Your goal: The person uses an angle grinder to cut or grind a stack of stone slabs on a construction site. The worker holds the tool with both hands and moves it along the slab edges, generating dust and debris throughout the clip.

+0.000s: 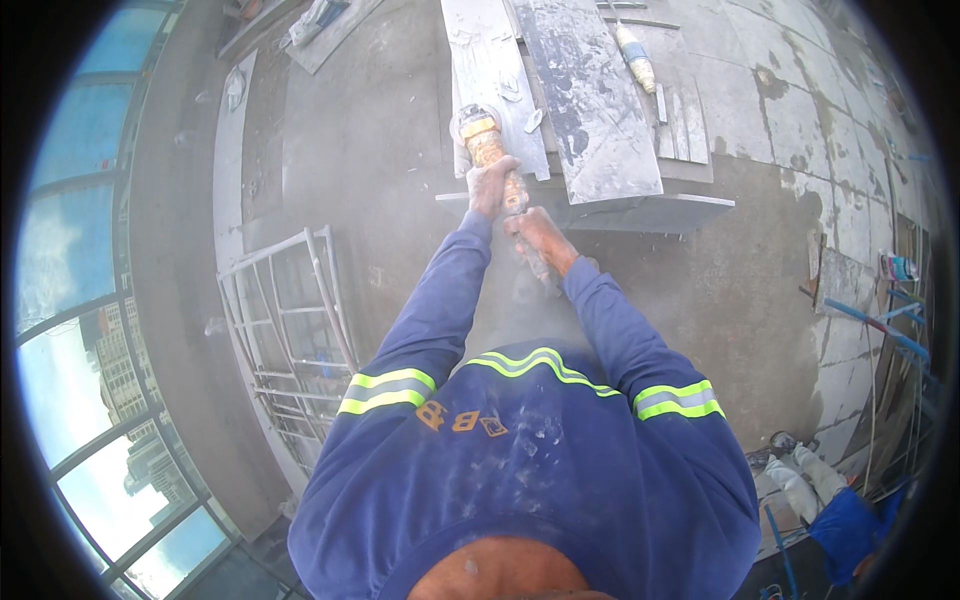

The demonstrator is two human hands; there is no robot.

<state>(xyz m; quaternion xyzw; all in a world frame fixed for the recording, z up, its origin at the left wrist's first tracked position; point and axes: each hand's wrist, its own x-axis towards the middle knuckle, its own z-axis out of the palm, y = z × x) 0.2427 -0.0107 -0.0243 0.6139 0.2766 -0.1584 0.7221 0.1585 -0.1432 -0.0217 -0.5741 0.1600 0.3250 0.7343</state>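
Note:
A dust-coated yellow angle grinder (486, 146) points away from me, its head over the near end of a narrow pale slab (482, 48). My left hand (489, 186) is wrapped round the middle of its body. Closer to me, my right hand (541, 240) grips its rear end. Dust blurs the air below my hands, and the grinder's disc is hard to make out. To the right of the narrow slab lies a wider grey slab (590, 110) with dark patches. A grey panel (650, 215) juts out under its near end.
A metal frame (285, 320) stands on the left near a glazed wall (75, 250). Beyond the wide slab lies a dusty yellow-and-white elongated thing (636, 60). Blue poles (880, 328) are at the right. Someone's pale-trousered legs (800, 485) show at lower right.

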